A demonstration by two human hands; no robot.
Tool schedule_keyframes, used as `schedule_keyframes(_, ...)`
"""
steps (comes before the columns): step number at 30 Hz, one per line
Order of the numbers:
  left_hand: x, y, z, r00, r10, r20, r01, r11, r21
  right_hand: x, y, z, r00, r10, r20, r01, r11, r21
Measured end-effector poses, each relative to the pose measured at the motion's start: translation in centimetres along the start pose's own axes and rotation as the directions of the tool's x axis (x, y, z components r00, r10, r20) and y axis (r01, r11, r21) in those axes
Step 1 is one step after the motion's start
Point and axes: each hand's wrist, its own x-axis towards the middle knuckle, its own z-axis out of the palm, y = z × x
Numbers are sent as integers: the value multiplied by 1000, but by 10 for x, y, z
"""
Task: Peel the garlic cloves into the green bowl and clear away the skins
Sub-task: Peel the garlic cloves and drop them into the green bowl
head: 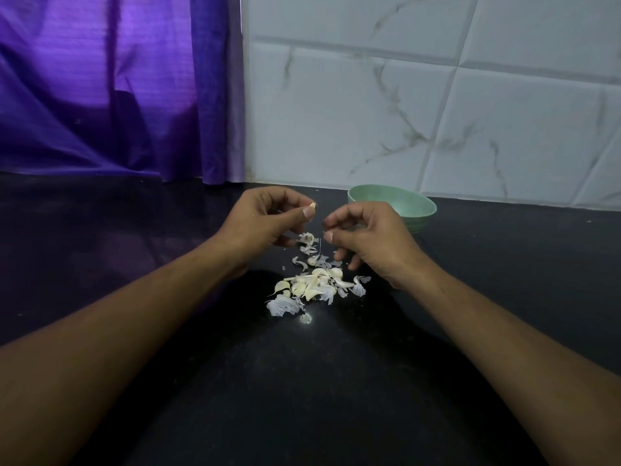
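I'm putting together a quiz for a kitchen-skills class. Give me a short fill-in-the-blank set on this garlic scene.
1. The left hand pinches a garlic clove above the ____ counter.
2. The bowl behind the right hand is ____ in colour.
3. The pile of cloves and skins lies ____ the two forearms.
4. The curtain hanging at the left is ____.

Missing words: black; green; between; purple.

text: none readable | labels: none | numbers: none
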Motion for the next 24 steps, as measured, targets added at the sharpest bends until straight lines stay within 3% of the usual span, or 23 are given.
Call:
schedule_keyframes(10,0,-1,1,999,-4,49,4,1000,14,0,2,-3,996,-86,-23,79,976,-204)
schedule_keyframes(16,0,-2,2,997,19,77,-23,998,54,-1,-1,3,992,-108,66,102,991,92)
schedule_keyframes(24,0,0,1,997,61,52,-66,992,106,-2,-2,3,993,-99,68,87,984,157)
